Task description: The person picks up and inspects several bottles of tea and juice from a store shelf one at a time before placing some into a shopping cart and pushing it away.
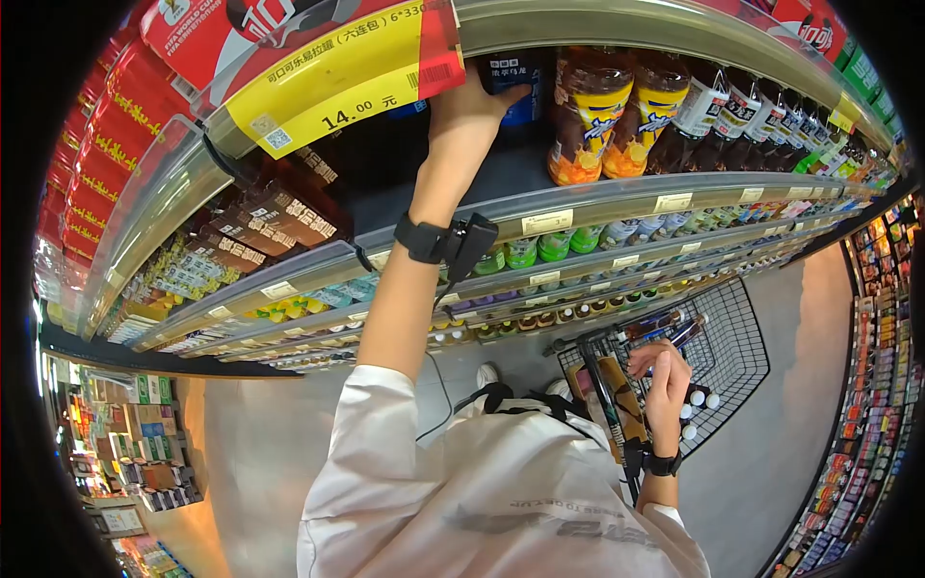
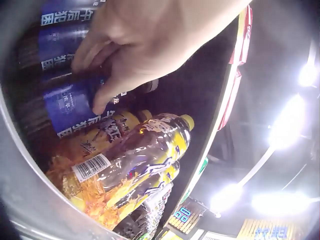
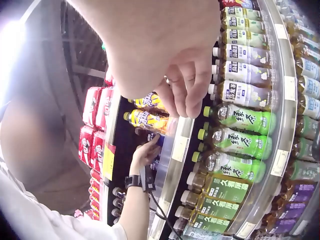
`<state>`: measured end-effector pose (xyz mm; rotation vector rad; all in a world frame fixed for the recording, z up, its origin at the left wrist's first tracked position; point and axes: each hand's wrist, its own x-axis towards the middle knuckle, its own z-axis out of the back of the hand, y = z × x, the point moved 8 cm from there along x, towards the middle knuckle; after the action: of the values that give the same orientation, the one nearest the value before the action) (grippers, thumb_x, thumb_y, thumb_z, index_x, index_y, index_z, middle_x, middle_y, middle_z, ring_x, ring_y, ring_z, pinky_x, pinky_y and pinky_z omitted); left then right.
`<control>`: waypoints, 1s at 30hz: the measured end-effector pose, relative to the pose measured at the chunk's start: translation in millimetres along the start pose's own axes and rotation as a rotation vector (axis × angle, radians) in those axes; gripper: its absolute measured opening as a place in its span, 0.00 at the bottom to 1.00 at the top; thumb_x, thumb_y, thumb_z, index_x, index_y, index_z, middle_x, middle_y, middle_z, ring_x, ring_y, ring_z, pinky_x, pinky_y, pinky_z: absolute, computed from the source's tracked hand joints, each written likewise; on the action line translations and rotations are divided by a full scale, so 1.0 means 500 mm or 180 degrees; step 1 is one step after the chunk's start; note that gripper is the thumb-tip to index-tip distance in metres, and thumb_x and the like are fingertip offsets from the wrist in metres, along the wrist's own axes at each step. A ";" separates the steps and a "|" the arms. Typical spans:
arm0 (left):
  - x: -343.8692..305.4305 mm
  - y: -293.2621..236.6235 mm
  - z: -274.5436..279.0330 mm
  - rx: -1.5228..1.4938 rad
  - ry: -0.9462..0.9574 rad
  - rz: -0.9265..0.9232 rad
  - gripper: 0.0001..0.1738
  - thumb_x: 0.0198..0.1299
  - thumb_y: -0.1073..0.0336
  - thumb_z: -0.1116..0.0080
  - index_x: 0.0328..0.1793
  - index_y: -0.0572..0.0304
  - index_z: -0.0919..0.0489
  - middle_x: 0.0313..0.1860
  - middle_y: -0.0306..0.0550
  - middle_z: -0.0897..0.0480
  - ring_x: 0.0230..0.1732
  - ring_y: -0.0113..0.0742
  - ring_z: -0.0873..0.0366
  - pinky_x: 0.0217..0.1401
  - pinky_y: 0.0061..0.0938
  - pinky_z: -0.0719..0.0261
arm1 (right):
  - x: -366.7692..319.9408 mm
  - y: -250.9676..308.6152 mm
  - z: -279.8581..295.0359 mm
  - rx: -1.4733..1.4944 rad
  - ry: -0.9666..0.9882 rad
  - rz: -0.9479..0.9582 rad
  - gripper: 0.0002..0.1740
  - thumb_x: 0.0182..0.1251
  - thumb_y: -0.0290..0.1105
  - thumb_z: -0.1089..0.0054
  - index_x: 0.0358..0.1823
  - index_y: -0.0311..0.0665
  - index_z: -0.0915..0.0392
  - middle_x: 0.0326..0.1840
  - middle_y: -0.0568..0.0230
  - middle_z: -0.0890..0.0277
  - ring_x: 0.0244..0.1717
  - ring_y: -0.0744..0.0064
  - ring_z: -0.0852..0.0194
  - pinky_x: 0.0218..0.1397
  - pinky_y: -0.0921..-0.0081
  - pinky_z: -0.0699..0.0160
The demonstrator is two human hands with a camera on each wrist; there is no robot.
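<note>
My left hand (image 1: 467,120) reaches onto the upper shelf, behind the yellow price sign (image 1: 337,82). In the left wrist view its thumb and fingers (image 2: 102,100) curl round a dark bottle with a blue label (image 2: 70,102); more blue-labelled bottles stand beside it. Bottles with yellow labels (image 1: 588,111) stand right next to that bottle. My right hand (image 1: 665,380) hangs above the shopping cart, its fingers loosely bent, and no object shows in it. The right wrist view shows this hand (image 3: 185,80) large and near the camera.
The wire cart (image 1: 747,332) stands at lower right with bottles and a brown package inside. Lower shelves hold green-labelled bottles (image 1: 554,246). Red packs (image 1: 106,164) fill the left side. A shelf rail (image 1: 501,217) runs below my left forearm. More shelving (image 1: 858,385) stands far right.
</note>
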<state>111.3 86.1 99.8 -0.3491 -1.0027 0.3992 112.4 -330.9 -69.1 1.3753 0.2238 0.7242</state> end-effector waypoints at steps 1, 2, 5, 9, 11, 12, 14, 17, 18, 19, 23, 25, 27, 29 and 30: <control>0.005 0.009 -0.006 0.0120 -0.0052 0.0000 0.32 0.49 0.57 0.15 0.55 0.69 0.16 0.48 0.60 0.09 0.50 0.52 0.11 0.57 0.39 0.15 | -0.001 -0.003 0.003 -0.0002 -0.0016 -0.0027 0.27 0.89 0.37 0.59 0.38 0.24 0.17 0.34 0.57 0.20 0.30 0.72 0.21 0.32 0.76 0.25; 0.009 0.018 -0.013 0.0235 -0.0107 -0.0001 0.31 0.49 0.57 0.15 0.54 0.69 0.15 0.47 0.59 0.09 0.50 0.52 0.11 0.57 0.39 0.15 | -0.003 -0.006 0.006 -0.0006 -0.0038 -0.0034 0.27 0.89 0.37 0.59 0.38 0.24 0.17 0.34 0.57 0.20 0.30 0.72 0.21 0.32 0.76 0.25; 0.017 0.043 -0.027 0.0144 -0.0197 -0.0218 0.33 0.48 0.56 0.14 0.54 0.70 0.16 0.49 0.61 0.10 0.50 0.54 0.11 0.56 0.39 0.15 | -0.009 -0.010 0.019 -0.0026 -0.0091 -0.0077 0.27 0.89 0.36 0.60 0.38 0.23 0.18 0.34 0.57 0.21 0.29 0.72 0.22 0.33 0.75 0.24; 0.010 0.034 -0.002 0.0139 -0.0248 0.0000 0.35 0.47 0.54 0.14 0.54 0.71 0.16 0.49 0.63 0.10 0.50 0.56 0.11 0.56 0.40 0.15 | -0.014 -0.006 0.033 -0.0063 -0.0180 -0.0107 0.27 0.89 0.35 0.61 0.38 0.23 0.18 0.33 0.57 0.22 0.29 0.71 0.22 0.33 0.75 0.24; 0.005 0.037 0.006 0.0267 -0.0145 0.0206 0.35 0.47 0.52 0.14 0.53 0.71 0.17 0.48 0.63 0.11 0.50 0.57 0.11 0.56 0.41 0.16 | -0.017 -0.005 0.041 -0.0077 -0.0199 -0.0131 0.27 0.89 0.35 0.61 0.37 0.23 0.18 0.32 0.58 0.22 0.29 0.71 0.22 0.33 0.75 0.24; 0.003 0.030 0.012 0.0165 -0.0144 0.0183 0.35 0.47 0.52 0.14 0.52 0.71 0.17 0.47 0.63 0.11 0.49 0.56 0.12 0.56 0.41 0.16 | -0.020 -0.006 0.046 -0.0082 -0.0226 -0.0130 0.27 0.89 0.35 0.61 0.37 0.23 0.18 0.32 0.58 0.22 0.29 0.71 0.22 0.33 0.75 0.24; 0.004 0.019 0.024 -0.0032 -0.0143 0.0124 0.34 0.47 0.51 0.14 0.49 0.71 0.17 0.44 0.62 0.11 0.48 0.56 0.12 0.55 0.42 0.16 | -0.023 -0.009 0.051 -0.0077 -0.0287 -0.0121 0.27 0.89 0.35 0.61 0.37 0.23 0.18 0.31 0.58 0.23 0.29 0.71 0.22 0.32 0.75 0.24; 0.006 0.017 0.032 0.0073 -0.0034 0.0217 0.33 0.46 0.48 0.14 0.41 0.71 0.18 0.37 0.59 0.11 0.42 0.51 0.11 0.50 0.39 0.15 | -0.026 -0.017 0.057 -0.0097 -0.0301 -0.0173 0.28 0.90 0.36 0.61 0.37 0.24 0.17 0.30 0.59 0.23 0.28 0.72 0.23 0.32 0.75 0.25; 0.005 0.019 0.034 0.0132 0.0022 0.0307 0.32 0.46 0.48 0.14 0.39 0.71 0.18 0.36 0.58 0.11 0.41 0.50 0.11 0.48 0.39 0.14 | -0.026 -0.020 0.056 -0.0096 -0.0294 -0.0209 0.28 0.90 0.37 0.61 0.37 0.24 0.17 0.30 0.59 0.23 0.28 0.72 0.23 0.32 0.75 0.25; 0.006 0.019 0.034 0.0029 -0.0008 0.0271 0.32 0.46 0.48 0.14 0.39 0.70 0.18 0.36 0.58 0.11 0.40 0.49 0.11 0.47 0.38 0.15 | -0.025 -0.022 0.055 -0.0097 -0.0285 -0.0245 0.28 0.90 0.37 0.61 0.37 0.24 0.17 0.30 0.59 0.23 0.28 0.72 0.23 0.32 0.75 0.25; 0.005 0.022 0.027 -0.0260 -0.0059 0.0274 0.33 0.46 0.47 0.13 0.38 0.69 0.18 0.36 0.58 0.10 0.39 0.48 0.10 0.45 0.37 0.15 | -0.014 -0.037 0.040 -0.0055 -0.0178 -0.0331 0.28 0.90 0.38 0.61 0.38 0.25 0.17 0.30 0.60 0.22 0.28 0.73 0.23 0.32 0.75 0.26; 0.002 0.025 0.019 -0.0271 -0.0006 0.0323 0.32 0.46 0.47 0.13 0.39 0.69 0.18 0.37 0.59 0.10 0.40 0.47 0.10 0.46 0.36 0.15 | -0.004 -0.039 0.032 -0.0028 -0.0114 -0.0287 0.28 0.90 0.38 0.61 0.38 0.25 0.16 0.30 0.60 0.22 0.28 0.73 0.23 0.32 0.75 0.26; -0.005 0.028 0.009 -0.0207 0.0122 0.0333 0.32 0.48 0.47 0.14 0.41 0.69 0.16 0.38 0.60 0.10 0.42 0.47 0.10 0.47 0.36 0.15 | -0.012 -0.041 0.030 0.0028 -0.0174 -0.0318 0.27 0.90 0.38 0.59 0.35 0.26 0.18 0.28 0.62 0.23 0.27 0.75 0.26 0.32 0.77 0.29; -0.003 0.033 0.016 0.0460 0.0475 0.0448 0.30 0.51 0.48 0.16 0.43 0.69 0.15 0.43 0.60 0.10 0.45 0.45 0.10 0.50 0.35 0.15 | 0.001 -0.074 0.056 -0.0159 -0.0226 -0.0316 0.26 0.89 0.38 0.56 0.34 0.28 0.19 0.26 0.64 0.24 0.27 0.77 0.27 0.32 0.77 0.31; -0.003 0.034 0.010 0.0729 0.0691 0.0477 0.30 0.53 0.48 0.17 0.44 0.69 0.14 0.45 0.60 0.10 0.46 0.43 0.10 0.51 0.34 0.15 | 0.009 -0.085 0.082 -0.0299 -0.0307 -0.0347 0.25 0.89 0.38 0.55 0.33 0.29 0.20 0.26 0.65 0.25 0.27 0.78 0.28 0.32 0.78 0.32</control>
<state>103.4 100.6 93.5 -0.2548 -0.7127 0.5932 152.3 -362.3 -99.4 1.2948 0.1847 0.5695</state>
